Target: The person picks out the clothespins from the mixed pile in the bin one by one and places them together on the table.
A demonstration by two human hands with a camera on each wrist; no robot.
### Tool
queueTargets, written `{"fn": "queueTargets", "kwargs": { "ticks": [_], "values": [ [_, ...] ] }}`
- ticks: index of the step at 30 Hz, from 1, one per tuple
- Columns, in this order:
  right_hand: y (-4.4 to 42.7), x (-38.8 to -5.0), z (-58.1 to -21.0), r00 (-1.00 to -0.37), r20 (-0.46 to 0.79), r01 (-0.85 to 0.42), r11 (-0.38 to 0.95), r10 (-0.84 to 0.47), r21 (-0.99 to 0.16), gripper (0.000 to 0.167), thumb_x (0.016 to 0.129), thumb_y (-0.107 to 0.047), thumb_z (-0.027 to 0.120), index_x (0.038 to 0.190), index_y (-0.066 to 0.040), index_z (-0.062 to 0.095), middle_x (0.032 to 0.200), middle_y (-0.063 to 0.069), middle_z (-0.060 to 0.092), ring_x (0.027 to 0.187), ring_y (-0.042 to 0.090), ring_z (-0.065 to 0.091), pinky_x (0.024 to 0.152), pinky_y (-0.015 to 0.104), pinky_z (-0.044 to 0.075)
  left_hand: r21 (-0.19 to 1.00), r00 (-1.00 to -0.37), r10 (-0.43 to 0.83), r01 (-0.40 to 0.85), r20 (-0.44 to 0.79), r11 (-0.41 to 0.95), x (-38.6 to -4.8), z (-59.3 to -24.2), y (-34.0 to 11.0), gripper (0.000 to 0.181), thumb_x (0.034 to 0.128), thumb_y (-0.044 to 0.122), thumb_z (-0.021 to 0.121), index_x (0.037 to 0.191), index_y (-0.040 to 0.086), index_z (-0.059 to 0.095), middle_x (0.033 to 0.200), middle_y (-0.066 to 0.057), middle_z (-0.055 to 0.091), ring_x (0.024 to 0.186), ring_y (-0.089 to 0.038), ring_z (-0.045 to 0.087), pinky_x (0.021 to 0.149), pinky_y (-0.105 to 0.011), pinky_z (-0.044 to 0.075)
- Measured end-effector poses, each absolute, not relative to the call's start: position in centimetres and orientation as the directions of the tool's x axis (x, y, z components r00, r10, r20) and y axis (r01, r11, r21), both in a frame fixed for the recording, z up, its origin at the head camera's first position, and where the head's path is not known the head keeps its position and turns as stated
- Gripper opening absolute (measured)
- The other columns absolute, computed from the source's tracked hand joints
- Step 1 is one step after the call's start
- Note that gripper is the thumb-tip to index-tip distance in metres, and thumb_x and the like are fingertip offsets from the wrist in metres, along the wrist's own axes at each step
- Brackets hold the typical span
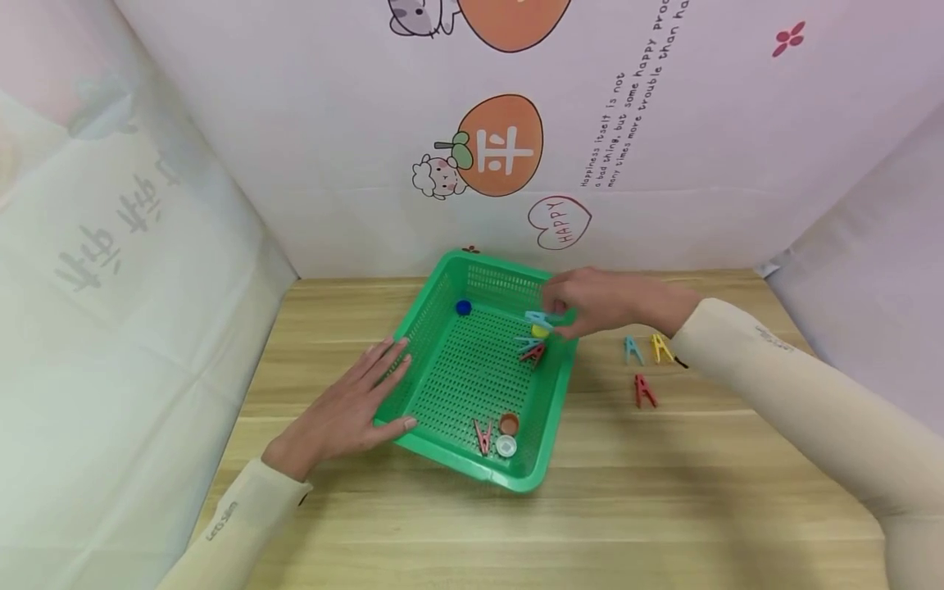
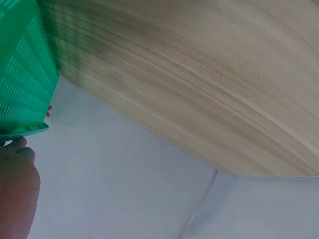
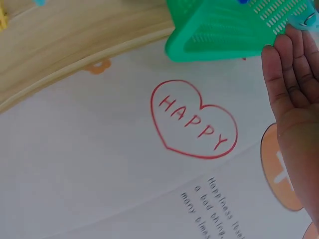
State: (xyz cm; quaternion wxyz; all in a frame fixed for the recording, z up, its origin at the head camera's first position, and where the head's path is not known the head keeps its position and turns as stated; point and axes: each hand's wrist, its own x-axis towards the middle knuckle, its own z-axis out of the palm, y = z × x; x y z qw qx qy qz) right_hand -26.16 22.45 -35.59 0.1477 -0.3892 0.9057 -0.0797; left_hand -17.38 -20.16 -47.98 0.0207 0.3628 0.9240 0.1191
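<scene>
The right grip (image 1: pixel 593 300) is pinching a blue clothespin (image 1: pixel 538 318), best held low. The left grip (image 1: pixel 354 408), fingers apart, is seemingly steadying the green basket (image 1: pixel 555 418).

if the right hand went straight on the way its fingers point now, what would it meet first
Probably the yellow cap in the green basket, just below the light blue clothespin that the right hand pinches in the head view, though the hand's height above it is hard to judge.
</scene>
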Motion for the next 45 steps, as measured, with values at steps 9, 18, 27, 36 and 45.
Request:
{"fn": "queueTargets", "kwargs": {
  "ticks": [9,18,27,36,45],
  "values": [
    [26.8,-23.8,-35.5,-0.742,-0.146,-0.612,0.750,-0.654,-0.250,0.018,0.093,-0.020,0.083,0.108,-0.011,0.078,0.103,0.000,0.073,0.094,0.014,0.064,0.087,0.040,0.061,0.233,-0.741,0.670,0.660,0.041,0.715,-17.3,-48.1,-20.0,0.096,0.1037,0.062,0.060,0.173,0.007,0.022,0.186,-0.005,0.004,0.171,-0.037,0.010,0.140,-0.036,-0.003],
    [31.8,-21.8,-37.2,-0.829,-0.123,-0.495,0.818,-0.546,-0.291,0.014,0.095,-0.025,0.085,0.102,-0.015,0.079,0.098,-0.005,0.074,0.094,0.014,0.070,0.086,0.040,0.062,0.234,-0.740,0.672,0.660,0.037,0.714,-17.3,-48.0,-20.1,0.096,0.1038,0.061,0.060,0.173,0.006,0.023,0.186,-0.005,0.004,0.172,-0.035,0.007,0.140,-0.036,-0.003],
    [36.1,-19.8,-39.9,-0.889,-0.107,-0.400,0.869,-0.445,-0.291,0.024,0.093,-0.025,0.084,0.109,-0.007,0.079,0.099,-0.004,0.075,0.092,0.010,0.068,0.082,0.037,0.061,0.237,-0.736,0.677,0.663,0.033,0.710,-17.3,-48.0,-20.1,0.096,0.1042,0.061,0.060,0.173,0.006,0.023,0.186,-0.005,0.002,0.173,-0.033,0.003,0.139,-0.036,-0.005],
    [38.9,-18.2,-42.2,-0.928,-0.137,-0.305,0.916,-0.348,-0.259,0.032,0.097,-0.029,0.082,0.109,0.000,0.078,0.097,0.002,0.078,0.088,0.017,0.073,0.078,0.044,0.063,0.246,-0.738,0.674,0.659,0.033,0.711,-17.3,-48.0,-20.2,0.096,0.1043,0.060,0.061,0.174,0.007,0.021,0.186,-0.005,0.002,0.172,-0.034,0.004,0.139,-0.035,-0.006],
    [40.5,-16.7,-45.8,-0.944,-0.176,-0.219,0.927,-0.281,-0.305,0.029,0.097,-0.026,0.084,0.105,0.000,0.075,0.092,0.002,0.075,0.084,0.015,0.069,0.074,0.041,0.060,0.249,-0.740,0.672,0.656,0.029,0.712,-17.4,-48.2,-20.2,0.096,0.1043,0.060,0.062,0.174,0.007,0.022,0.186,-0.005,0.002,0.173,-0.032,0.003,0.140,-0.040,0.000]
  ]
}}
